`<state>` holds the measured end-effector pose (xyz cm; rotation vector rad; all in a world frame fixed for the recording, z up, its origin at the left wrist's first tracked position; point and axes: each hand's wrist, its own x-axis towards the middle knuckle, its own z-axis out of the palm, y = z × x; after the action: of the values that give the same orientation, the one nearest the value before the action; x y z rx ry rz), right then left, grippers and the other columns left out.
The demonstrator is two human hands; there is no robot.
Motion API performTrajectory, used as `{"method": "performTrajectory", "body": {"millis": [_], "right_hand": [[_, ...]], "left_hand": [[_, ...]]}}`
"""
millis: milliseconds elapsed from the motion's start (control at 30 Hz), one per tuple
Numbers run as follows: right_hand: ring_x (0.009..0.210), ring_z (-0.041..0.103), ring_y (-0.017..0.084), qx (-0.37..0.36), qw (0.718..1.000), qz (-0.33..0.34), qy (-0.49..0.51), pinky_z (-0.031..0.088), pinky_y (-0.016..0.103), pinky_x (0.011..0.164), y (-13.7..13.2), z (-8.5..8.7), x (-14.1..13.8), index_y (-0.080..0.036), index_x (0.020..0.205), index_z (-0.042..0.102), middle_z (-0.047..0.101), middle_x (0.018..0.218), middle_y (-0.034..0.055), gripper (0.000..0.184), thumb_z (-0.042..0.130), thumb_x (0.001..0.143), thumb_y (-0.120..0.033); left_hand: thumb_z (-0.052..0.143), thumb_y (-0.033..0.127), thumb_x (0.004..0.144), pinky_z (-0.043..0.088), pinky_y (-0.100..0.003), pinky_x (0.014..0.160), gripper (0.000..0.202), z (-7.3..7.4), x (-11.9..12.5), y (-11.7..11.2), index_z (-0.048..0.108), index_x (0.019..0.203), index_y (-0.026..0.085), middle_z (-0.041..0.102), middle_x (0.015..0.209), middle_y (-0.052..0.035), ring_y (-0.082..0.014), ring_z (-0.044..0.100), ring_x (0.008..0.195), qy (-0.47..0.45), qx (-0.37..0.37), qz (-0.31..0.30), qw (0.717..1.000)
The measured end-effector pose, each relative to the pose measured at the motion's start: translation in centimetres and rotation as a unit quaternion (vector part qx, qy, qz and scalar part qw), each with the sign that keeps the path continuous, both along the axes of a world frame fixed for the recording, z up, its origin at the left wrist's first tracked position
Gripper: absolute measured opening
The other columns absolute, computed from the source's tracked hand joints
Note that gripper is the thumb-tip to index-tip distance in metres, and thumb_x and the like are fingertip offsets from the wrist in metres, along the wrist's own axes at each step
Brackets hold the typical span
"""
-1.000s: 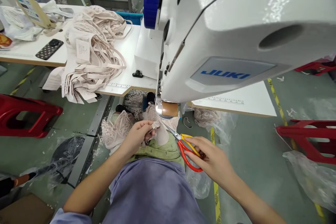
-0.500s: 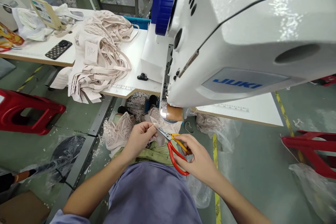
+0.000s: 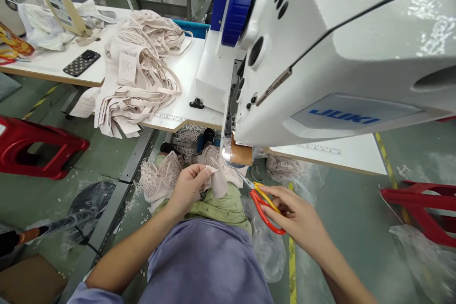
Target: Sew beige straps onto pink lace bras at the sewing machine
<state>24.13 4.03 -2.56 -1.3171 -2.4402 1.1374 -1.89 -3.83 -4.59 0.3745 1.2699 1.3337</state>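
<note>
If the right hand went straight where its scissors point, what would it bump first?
Probably the scissors in the right hand would meet the sewing machine's brown end first, but depth is unclear; they might pass underneath.

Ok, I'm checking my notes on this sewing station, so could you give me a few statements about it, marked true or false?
1. The right hand holds scissors with one red and one yellow handle. True.
2. The left hand holds the smartphone. False: the left hand pinches beige fabric.
3. The smartphone lies beside the pile of beige bras. True.
4. The handwheel is red. False: the handwheel is blue.
5. The sewing machine bears the name JUKI. True.
</note>
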Motion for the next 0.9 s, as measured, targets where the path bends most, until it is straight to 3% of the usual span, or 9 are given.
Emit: {"method": "performTrajectory", "body": {"millis": [100,233,333,400,500,567,733,800,900], "right_hand": [[0.059,0.060,0.017,0.056,0.995,-0.014,-0.078,0.048,0.029,0.049,3.7,0.2,1.9,-0.029,0.121,0.067,0.070,0.091,0.0058,0.039,0.056,0.090,-0.050],[0.095,0.066,0.032,0.259,0.955,-0.043,-0.141,0.054,0.045,0.076,9.0,0.5,2.3,-0.018,0.123,0.064,0.068,0.114,0.0166,0.045,0.051,0.093,-0.049],[0.107,0.063,0.036,0.373,0.924,-0.015,-0.079,0.052,0.049,0.087,8.2,0.9,-0.1,-0.014,0.125,0.060,0.065,0.118,0.0208,0.046,0.052,0.094,-0.047],[0.104,0.066,0.031,0.365,0.927,0.088,-0.003,0.055,0.042,0.084,5.6,0.8,-2.5,-0.016,0.125,0.059,0.068,0.115,0.0171,0.041,0.056,0.093,-0.043],[0.097,0.069,0.022,0.289,0.922,0.244,0.076,0.057,0.031,0.079,2.1,-0.1,-5.0,-0.021,0.120,0.061,0.071,0.111,0.0104,0.026,0.048,0.098,-0.024],[0.091,0.071,0.019,0.255,0.930,0.239,0.113,0.056,0.028,0.075,1.6,-0.9,-5.3,-0.022,0.112,0.064,0.074,0.104,0.0077,0.025,0.043,0.098,-0.018],[0.057,0.061,0.016,0.046,0.987,-0.082,0.130,0.047,0.026,0.051,3.6,-2.2,-3.5,-0.022,0.088,0.065,0.068,0.069,0.0023,0.019,0.059,0.089,-0.040],[0.047,0.050,0.013,-0.149,0.945,-0.216,0.196,0.040,0.023,0.043,3.6,-2.3,-3.5,-0.022,0.080,0.061,0.058,0.057,-0.0020,0.025,0.066,0.080,-0.046],[0.036,0.031,0.006,-0.420,0.793,-0.332,0.291,0.028,0.020,0.036,2.3,-2.2,-4.6,-0.021,0.064,0.052,0.044,0.044,-0.0073,0.034,0.074,0.064,-0.046]], "left_hand": [[0.072,0.043,0.079,0.022,-0.020,0.049,0.036,0.4,0.0,0.2,0.052,0.065,0.016,0.038,0.055,0.0081,-0.0047,0.026,0.048,-0.047,0.012,0.000,0.999],[0.065,0.042,0.084,0.027,-0.019,0.050,0.035,1.6,0.1,0.7,0.051,0.065,0.016,0.046,0.061,0.0053,-0.0047,0.033,0.050,-0.037,0.005,-0.041,0.998],[0.052,0.039,0.088,0.030,-0.019,0.049,0.028,2.6,0.1,1.1,0.053,0.071,0.017,0.051,0.064,0.0035,-0.0058,0.038,0.049,0.005,-0.026,-0.155,0.987],[0.046,0.034,0.087,0.032,-0.020,0.048,0.024,3.1,0.1,1.4,0.055,0.073,0.017,0.054,0.066,0.0023,-0.0068,0.041,0.048,0.042,-0.041,-0.253,0.966],[0.049,0.028,0.083,0.036,-0.022,0.047,0.023,3.3,0.0,1.8,0.057,0.065,0.017,0.058,0.061,0.0001,-0.0091,0.045,0.046,0.087,-0.045,-0.339,0.935],[0.052,0.028,0.083,0.041,-0.025,0.052,0.023,3.0,-0.1,1.5,0.060,0.065,0.016,0.060,0.063,-0.0013,-0.0113,0.049,0.050,0.129,-0.047,-0.328,0.935],[0.056,0.038,0.090,0.049,-0.037,0.087,0.030,-0.8,1.1,-1.6,0.065,0.111,0.018,0.066,0.097,-0.0097,-0.0211,0.061,0.091,0.374,0.060,-0.107,0.919],[0.056,0.048,0.091,0.051,-0.037,0.083,0.052,-3.2,2.8,-2.6,0.051,0.134,0.019,0.067,0.103,-0.0118,-0.0220,0.064,0.091,0.270,0.082,-0.128,0.951],[0.055,0.074,0.082,0.053,-0.039,0.078,0.103,-5.4,6.3,-2.8,0.006,0.157,0.024,0.069,0.112,-0.0148,-0.0243,0.071,0.085,-0.053,0.071,-0.196,0.977]]}}
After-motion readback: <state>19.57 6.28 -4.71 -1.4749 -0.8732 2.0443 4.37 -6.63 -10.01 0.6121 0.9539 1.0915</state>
